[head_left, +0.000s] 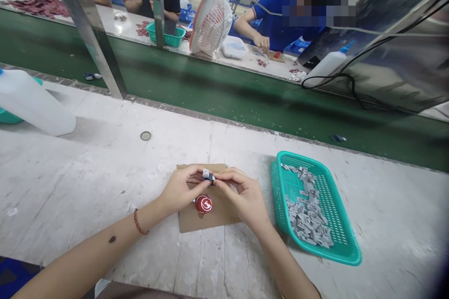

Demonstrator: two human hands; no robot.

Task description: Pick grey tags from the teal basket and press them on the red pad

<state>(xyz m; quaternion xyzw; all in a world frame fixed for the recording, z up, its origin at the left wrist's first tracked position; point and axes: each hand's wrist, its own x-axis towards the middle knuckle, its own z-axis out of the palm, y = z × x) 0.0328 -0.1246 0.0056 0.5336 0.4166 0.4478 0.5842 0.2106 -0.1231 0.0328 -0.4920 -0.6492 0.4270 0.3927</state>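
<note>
My left hand (180,191) and my right hand (242,196) meet over a brown cardboard sheet (191,222) on the white table. Together their fingertips pinch a small grey and blue part (208,175). A round red cap (204,203) with a white mark sits just below it, against my left fingers; whether those fingers grip it is unclear. A red bracelet (139,224) circles my left wrist.
A teal basket (345,254) with several small grey parts lies to the right. A white plastic bottle (31,103) lies at far left, a metal cap (145,136) nearby. A green conveyor belt (224,93) runs beyond. Other people work across it, beside a fan (210,18).
</note>
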